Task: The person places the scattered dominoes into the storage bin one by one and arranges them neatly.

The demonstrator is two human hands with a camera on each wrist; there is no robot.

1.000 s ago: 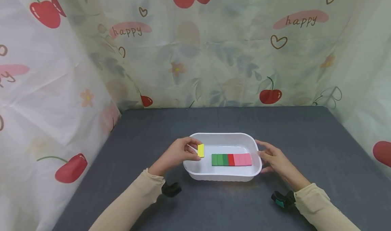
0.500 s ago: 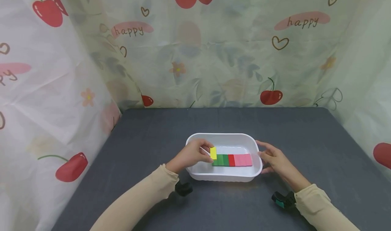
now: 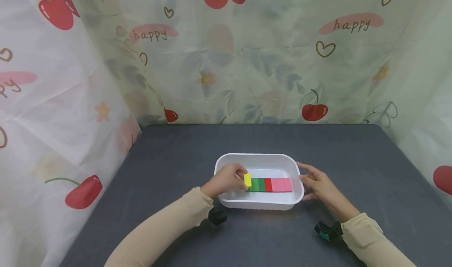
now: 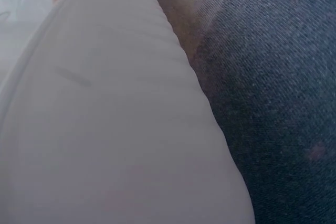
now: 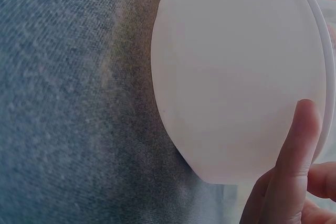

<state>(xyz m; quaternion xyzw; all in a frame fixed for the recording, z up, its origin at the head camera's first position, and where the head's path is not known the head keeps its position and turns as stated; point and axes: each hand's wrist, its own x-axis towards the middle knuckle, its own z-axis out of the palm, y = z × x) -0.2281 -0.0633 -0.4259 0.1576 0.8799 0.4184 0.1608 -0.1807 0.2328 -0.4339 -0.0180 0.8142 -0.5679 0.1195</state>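
Note:
A white plastic tub point(image 3: 261, 201) sits on the dark table. In it lies a straight row of small flat blocks: green ones point(image 3: 259, 184) at left, a red one point(image 3: 268, 185), then pink ones point(image 3: 281, 184) at right. Reaching over the tub's left rim, my left hand point(image 3: 227, 179) pinches a yellow block point(image 3: 248, 180), held over the row's left green end. Whether the blocks touch cannot be told. My right hand point(image 3: 319, 184) rests spread against the tub's right end; in the right wrist view a straight finger point(image 5: 296, 156) lies along the outer wall point(image 5: 236, 77).
The tub's outer wall point(image 4: 126, 103) fills most of the left wrist view. Around it spreads the dark cloth-covered table point(image 3: 183, 141). Curtains point(image 3: 226, 63) printed with cherries enclose the back and sides. Both wrists carry black devices point(image 3: 328, 231).
My left hand has brought the yellow block rightward from the tub's left rim, then slightly lower, to the green end of the row. The right hand stays at the tub's right end.

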